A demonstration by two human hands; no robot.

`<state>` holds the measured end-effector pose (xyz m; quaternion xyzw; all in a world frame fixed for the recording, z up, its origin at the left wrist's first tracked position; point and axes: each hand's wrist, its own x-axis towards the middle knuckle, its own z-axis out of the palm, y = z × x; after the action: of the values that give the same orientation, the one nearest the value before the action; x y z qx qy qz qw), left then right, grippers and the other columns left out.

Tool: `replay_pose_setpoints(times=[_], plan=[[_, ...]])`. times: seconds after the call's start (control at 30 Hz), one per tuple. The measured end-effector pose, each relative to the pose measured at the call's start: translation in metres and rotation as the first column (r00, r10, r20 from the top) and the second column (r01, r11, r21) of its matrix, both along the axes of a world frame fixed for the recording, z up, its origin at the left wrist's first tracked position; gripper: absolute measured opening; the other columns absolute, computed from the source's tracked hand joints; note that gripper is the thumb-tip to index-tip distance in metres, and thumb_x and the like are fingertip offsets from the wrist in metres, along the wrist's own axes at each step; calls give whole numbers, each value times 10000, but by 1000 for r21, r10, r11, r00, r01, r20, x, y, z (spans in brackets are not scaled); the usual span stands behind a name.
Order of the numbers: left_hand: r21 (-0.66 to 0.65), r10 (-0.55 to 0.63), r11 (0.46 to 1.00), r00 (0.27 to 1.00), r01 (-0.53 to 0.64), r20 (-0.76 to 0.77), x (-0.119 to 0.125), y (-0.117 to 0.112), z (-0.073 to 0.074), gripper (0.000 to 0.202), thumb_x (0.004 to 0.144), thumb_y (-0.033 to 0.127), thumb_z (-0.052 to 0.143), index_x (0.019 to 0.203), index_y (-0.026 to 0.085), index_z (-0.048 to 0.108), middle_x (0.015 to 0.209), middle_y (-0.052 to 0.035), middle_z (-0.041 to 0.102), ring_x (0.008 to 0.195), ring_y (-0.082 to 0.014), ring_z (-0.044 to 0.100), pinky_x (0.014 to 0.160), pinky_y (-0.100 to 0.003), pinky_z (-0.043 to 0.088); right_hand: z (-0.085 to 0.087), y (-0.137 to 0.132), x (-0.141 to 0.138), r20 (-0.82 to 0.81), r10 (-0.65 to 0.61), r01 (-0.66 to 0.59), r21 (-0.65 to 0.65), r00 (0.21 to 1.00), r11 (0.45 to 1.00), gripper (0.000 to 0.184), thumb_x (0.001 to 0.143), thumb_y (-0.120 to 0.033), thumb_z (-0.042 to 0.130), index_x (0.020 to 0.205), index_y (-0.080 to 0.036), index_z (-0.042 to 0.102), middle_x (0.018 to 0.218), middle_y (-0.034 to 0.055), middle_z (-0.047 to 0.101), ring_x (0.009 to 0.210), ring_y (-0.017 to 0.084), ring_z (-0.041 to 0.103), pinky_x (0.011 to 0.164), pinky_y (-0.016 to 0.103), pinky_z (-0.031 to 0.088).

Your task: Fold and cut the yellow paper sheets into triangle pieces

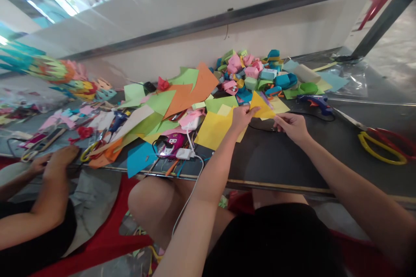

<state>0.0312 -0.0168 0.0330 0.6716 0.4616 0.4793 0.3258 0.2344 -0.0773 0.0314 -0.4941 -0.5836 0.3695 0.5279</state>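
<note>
A folded yellow paper (261, 104), roughly a triangle, is held up between my two hands over the dark table. My left hand (243, 117) grips its left side with thumb and fingers closed. At its lower right corner, my right hand (292, 126) pinches the paper. Below and left of my left hand lies a flat yellow sheet (209, 130). Just beyond the folded paper is a pile of small folded paper pieces (251, 71) in pink, green and blue. A blue glue gun (315, 103) lies to the right of the pile.
Large scissors (383, 143) with red and yellow handles lie at the right. Orange sheets (191, 95) and green ones spread at the left, near a purple power strip (172, 145) with a white cable. A co-worker's hand (63, 156) rests at the far left table edge.
</note>
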Motion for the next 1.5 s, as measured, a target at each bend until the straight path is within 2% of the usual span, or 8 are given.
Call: replay_pose_setpoints(times=[0.1, 0.2, 0.37, 0.47, 0.7, 0.93, 1.13, 1.5], plan=[[-17, -7, 1000, 1000, 8, 23, 2, -2, 0, 682, 765, 823, 609, 520, 212, 431, 402, 41, 388, 513, -146, 637, 459, -233, 297, -4, 3, -1, 18, 24, -23, -17, 1000, 1000, 533, 709, -681, 787, 568, -183, 659, 504, 36, 630, 408, 98, 510, 406, 225, 370], [-36, 10, 999, 998, -8, 69, 4, -4, 2, 685, 754, 816, 629, 508, 212, 419, 385, 49, 377, 471, -139, 631, 451, -222, 306, -4, 6, -1, -30, 75, -77, -47, 997, 996, 488, 702, -615, 816, 554, -185, 639, 505, 31, 627, 403, 89, 497, 407, 224, 364], [-46, 83, 996, 978, -75, 193, -2, -3, 7, 675, 717, 810, 671, 515, 211, 436, 380, 53, 387, 448, -136, 618, 433, -211, 316, -1, 8, 3, -356, 92, -146, -125, 930, 981, 325, 673, -491, 750, 786, -188, 714, 570, 23, 668, 397, 123, 525, 371, 242, 339], [-64, 126, 992, 948, -112, 292, -5, -3, 10, 665, 699, 808, 687, 537, 209, 448, 395, 55, 401, 434, -131, 603, 414, -207, 308, 1, 10, 4, -458, 66, -151, -153, 887, 977, 265, 645, -400, 676, 815, -197, 696, 525, -6, 627, 373, 124, 498, 358, 243, 313], [-85, 117, 992, 942, -95, 314, -2, -6, 9, 666, 683, 800, 708, 537, 213, 430, 391, 61, 392, 426, -125, 588, 421, -206, 318, -3, 9, 3, -359, 123, -163, -83, 925, 983, 235, 693, -401, 735, 779, -187, 686, 516, -20, 591, 378, 100, 471, 369, 239, 298], [8, 77, 997, 987, -79, 142, 1, -10, 7, 678, 736, 835, 622, 525, 207, 480, 390, 35, 466, 434, -127, 587, 460, -223, 356, -4, 7, 0, -199, 66, -66, 7, 978, 998, 574, 677, -555, 852, 1099, -180, 746, 844, 65, 758, 511, 120, 621, 406, 239, 425], [53, 46, 997, 992, -53, 117, 8, -13, 7, 643, 760, 819, 618, 575, 208, 542, 439, 27, 527, 449, -124, 589, 472, -233, 376, -3, 3, -1, -5, -69, 69, 49, 998, 996, 496, 798, -665, 728, 757, -171, 722, 727, 87, 748, 490, 125, 635, 411, 229, 439], [111, 72, 990, 992, -84, 103, 11, -17, 8, 645, 823, 765, 597, 513, 207, 507, 401, 38, 479, 432, -119, 562, 490, -250, 379, -5, 10, -5, -70, 25, -29, -57, 997, 998, 634, 743, -833, 658, 712, -209, 551, 607, 45, 679, 436, 118, 595, 370, 221, 398]])
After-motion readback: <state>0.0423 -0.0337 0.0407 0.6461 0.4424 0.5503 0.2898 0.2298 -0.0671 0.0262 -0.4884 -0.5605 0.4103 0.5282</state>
